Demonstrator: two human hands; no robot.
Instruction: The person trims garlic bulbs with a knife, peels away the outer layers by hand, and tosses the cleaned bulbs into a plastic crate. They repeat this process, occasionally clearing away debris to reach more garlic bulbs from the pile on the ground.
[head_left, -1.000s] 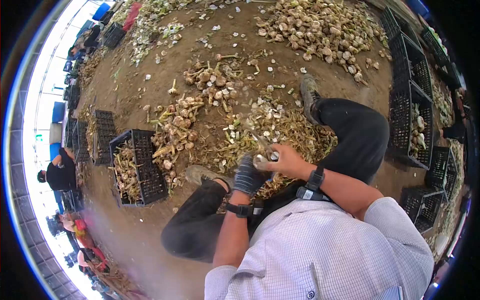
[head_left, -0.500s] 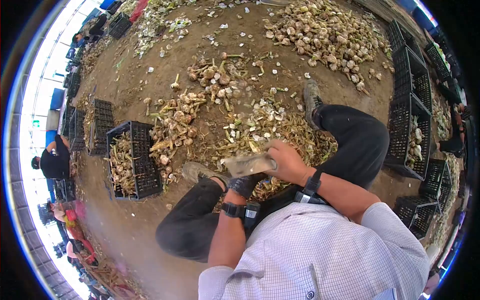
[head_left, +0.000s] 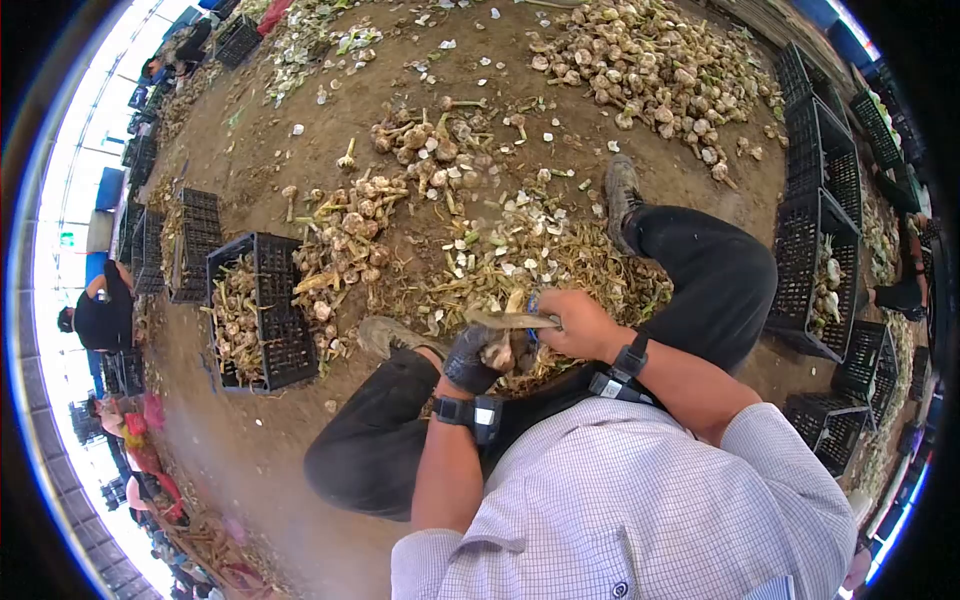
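My left hand (head_left: 472, 362), in a dark glove, is closed around a garlic bulb (head_left: 497, 353) between my knees. Bare, my right hand (head_left: 582, 325) grips a broad-bladed knife (head_left: 500, 319). The blade is seen nearly edge-on and lies across the top of the bulb, by its stem; whether it touches cannot be made out. Something blue shows beside the right fingers. Below both hands, a heap of cut stems and dry skins (head_left: 560, 260) covers the ground between my shoes.
To the left stands a black crate (head_left: 285, 310) holding garlic, with a garlic pile (head_left: 350, 235) beside it. A larger garlic heap (head_left: 660, 75) lies at the upper right. Stacked black crates (head_left: 815, 260) line the right side. Another person (head_left: 103, 312) is at the far left.
The knife blade has turned from flat-facing to nearly edge-on. My left hand has risen into fuller view from behind the blade, showing the garlic bulb in it.
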